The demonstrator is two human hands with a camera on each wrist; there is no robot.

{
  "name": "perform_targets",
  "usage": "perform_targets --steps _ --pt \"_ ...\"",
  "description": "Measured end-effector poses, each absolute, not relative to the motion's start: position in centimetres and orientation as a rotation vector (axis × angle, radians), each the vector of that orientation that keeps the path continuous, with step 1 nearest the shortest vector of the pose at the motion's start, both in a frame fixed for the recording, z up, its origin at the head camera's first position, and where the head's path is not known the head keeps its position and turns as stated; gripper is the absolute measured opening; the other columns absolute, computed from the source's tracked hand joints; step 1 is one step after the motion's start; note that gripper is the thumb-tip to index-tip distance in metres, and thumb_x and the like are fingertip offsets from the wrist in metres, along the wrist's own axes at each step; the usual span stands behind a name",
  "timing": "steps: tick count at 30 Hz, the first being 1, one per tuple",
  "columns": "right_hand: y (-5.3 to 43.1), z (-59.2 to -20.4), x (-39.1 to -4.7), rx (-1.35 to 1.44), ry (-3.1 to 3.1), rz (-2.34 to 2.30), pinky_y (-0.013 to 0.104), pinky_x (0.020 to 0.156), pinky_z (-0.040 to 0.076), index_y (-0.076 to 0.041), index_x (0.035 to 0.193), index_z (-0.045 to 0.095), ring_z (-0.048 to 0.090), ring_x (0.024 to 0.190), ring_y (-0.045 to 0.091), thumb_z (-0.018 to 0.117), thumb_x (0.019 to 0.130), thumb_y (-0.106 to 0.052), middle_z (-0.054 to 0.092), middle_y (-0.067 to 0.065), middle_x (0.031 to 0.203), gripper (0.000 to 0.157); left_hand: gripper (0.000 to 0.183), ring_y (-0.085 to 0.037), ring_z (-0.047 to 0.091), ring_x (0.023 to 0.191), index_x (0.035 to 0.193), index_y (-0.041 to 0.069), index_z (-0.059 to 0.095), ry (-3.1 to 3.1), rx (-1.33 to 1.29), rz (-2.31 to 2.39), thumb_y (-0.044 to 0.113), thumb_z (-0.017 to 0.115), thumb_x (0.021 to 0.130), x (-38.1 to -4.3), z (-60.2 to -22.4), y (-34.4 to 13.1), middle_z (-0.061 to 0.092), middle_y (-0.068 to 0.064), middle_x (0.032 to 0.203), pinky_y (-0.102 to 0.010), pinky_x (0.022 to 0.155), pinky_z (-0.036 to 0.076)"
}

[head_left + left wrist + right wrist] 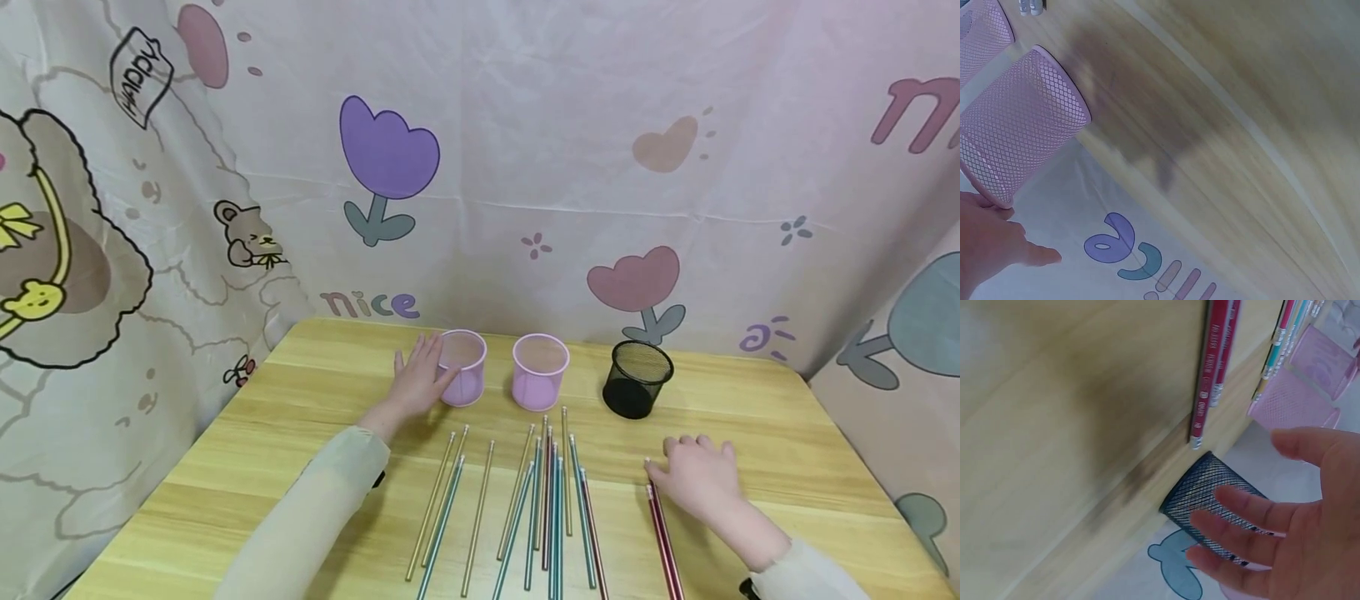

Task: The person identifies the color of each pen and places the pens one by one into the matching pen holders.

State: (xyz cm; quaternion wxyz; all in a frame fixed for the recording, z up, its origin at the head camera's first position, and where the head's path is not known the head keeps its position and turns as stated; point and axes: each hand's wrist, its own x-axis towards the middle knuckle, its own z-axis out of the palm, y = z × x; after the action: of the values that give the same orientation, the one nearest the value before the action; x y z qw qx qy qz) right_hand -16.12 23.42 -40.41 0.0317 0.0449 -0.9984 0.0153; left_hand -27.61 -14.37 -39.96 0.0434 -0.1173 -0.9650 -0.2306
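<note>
At the back of the wooden table, my left hand point(416, 385) is at the left side of a pink mesh pencil cup point(467, 385). Its fingertips are right at the cup's rim and its thumb lies along the front; other fingers stretch out past it. In the left wrist view, the hand point(991, 247) shows beside the rim of that cup point(1022, 119). My right hand point(701, 477), fingers spread and loosely bent, hovers near the eraser ends of two dark red pencils point(663, 537). Nothing shows in its palm in the right wrist view, where the black mesh cup point(1200, 494) appears behind the fingers.
A second pink cup point(540, 379) and the black mesh cup stand upright along the table's back. Several gold, teal and red pencils point(551, 508) lie in the middle, eraser ends away from me. A printed curtain point(510, 167) hangs behind the table point(780, 417).
</note>
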Motion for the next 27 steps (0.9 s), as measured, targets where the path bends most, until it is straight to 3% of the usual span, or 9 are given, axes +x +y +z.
perform_targets --steps 3,8,15,20,27 --pt "23.8 -40.5 -15.8 0.171 -3.114 0.012 0.048 0.069 0.041 -0.007 0.076 0.063 0.054 0.069 0.023 0.060 0.083 -0.040 0.063 0.005 0.071 0.035 0.070 -0.036 0.006 0.145 0.148 -0.001 0.018 -2.947 -0.356 -0.719 0.040 0.043 0.097 -27.6 -39.9 -14.4 0.014 -0.017 0.156 -0.064 0.111 -0.006" --pt "24.0 -41.2 -15.2 0.202 -3.155 -0.025 0.037 0.055 0.038 -0.016 0.053 0.041 0.041 0.052 0.014 0.061 0.081 -0.038 0.045 -0.003 0.052 0.041 0.070 -0.037 0.007 0.145 0.148 -0.002 0.018 -2.957 -0.353 -0.696 0.041 0.041 0.098 -27.7 -39.8 -14.3 0.015 -0.019 0.155 -0.064 0.111 -0.005" --pt "23.9 -42.0 -14.9 0.178 -3.178 0.036 0.033 0.041 0.034 -0.017 0.051 0.036 0.041 0.048 0.015 0.064 0.078 -0.030 0.041 -0.002 0.050 0.041 0.070 -0.036 0.005 0.145 0.147 -0.003 0.016 -2.984 -0.363 -0.646 0.043 0.038 0.098 -27.7 -39.6 -14.0 0.015 -0.021 0.155 -0.064 0.111 -0.004" --pt "23.9 -42.1 -15.1 0.164 -3.194 0.078 0.037 0.040 0.036 -0.017 0.050 0.037 0.042 0.049 0.016 0.064 0.077 -0.025 0.042 -0.001 0.052 0.039 0.070 -0.036 0.005 0.145 0.148 -0.003 0.016 -2.987 -0.370 -0.634 0.043 0.037 0.099 -27.8 -39.7 -14.1 0.014 -0.020 0.155 -0.065 0.111 -0.004" --pt "24.7 -42.2 -15.8 0.044 -3.290 0.314 0.027 0.043 0.028 -0.018 0.048 0.038 0.037 0.045 0.011 0.061 0.077 -0.020 0.038 -0.005 0.047 0.037 0.069 -0.037 0.006 0.145 0.147 -0.003 0.016 -2.994 -0.375 -0.618 0.042 0.037 0.099 -27.8 -39.7 -14.1 0.015 -0.020 0.155 -0.065 0.110 -0.004"
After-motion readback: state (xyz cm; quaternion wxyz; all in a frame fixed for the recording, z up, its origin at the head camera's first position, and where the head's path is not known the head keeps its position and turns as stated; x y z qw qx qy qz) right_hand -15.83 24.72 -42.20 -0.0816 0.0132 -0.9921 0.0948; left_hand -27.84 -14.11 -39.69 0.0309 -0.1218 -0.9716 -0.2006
